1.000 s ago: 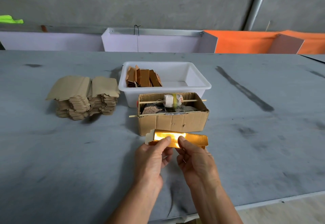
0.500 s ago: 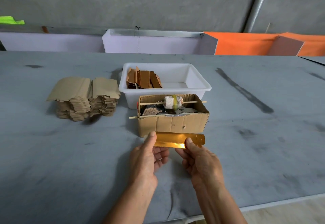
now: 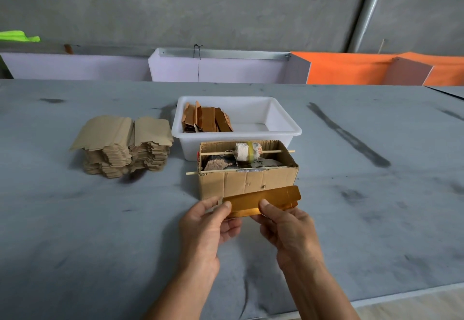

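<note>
Both hands hold a gold card (image 3: 261, 200). The left hand (image 3: 206, 229) pinches its left end and the right hand (image 3: 286, 229) pinches its middle, just before the brown box (image 3: 247, 181).

Both forearms are reaching forward side by side. The left hand (image 3: 203, 229) is pinching the left end of the gold card (image 3: 281, 197), the right hand (image 3: 286, 229) its middle, thumbs lying on top.

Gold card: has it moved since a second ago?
Yes. The gold card has tilted: its right end now sits higher against the cardboard box front, its left end lower.
</note>
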Motion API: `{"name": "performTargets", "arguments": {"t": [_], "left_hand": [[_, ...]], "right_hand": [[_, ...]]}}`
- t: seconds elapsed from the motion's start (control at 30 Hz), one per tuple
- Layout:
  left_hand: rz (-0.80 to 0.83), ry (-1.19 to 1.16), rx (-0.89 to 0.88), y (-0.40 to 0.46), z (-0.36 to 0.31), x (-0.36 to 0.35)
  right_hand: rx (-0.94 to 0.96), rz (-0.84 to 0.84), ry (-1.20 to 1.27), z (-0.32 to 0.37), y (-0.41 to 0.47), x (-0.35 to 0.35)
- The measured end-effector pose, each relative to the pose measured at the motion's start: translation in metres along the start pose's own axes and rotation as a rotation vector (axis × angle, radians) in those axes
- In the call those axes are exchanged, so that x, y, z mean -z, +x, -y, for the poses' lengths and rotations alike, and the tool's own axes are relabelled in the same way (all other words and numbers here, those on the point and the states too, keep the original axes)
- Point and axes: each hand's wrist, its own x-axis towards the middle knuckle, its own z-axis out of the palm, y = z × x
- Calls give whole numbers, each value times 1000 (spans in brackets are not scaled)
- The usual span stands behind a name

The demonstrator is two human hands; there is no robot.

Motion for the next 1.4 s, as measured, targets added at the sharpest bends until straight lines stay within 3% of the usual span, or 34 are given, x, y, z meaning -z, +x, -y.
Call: {"name": "performTargets", "arguments": {"t": [0.2, 0.4, 0.7, 1.13, 1.4], "left_hand": [[45, 156, -5, 9, -12, 5], [-34, 65, -77, 11, -23, 1], [14, 82, -165, 22, -45, -5], [-79, 378, -649, 83, -69, -21], [-41, 767, -894, 115, -72, -25]], "right_hand": [[4, 47, -110, 15, 4, -4], [47, 215, -195, 21, -3, -17], [231, 179, -384, 34, 5, -50], [292, 81, -450, 71, 63, -102], [313, 37, -553, 94, 105, -128]]}}
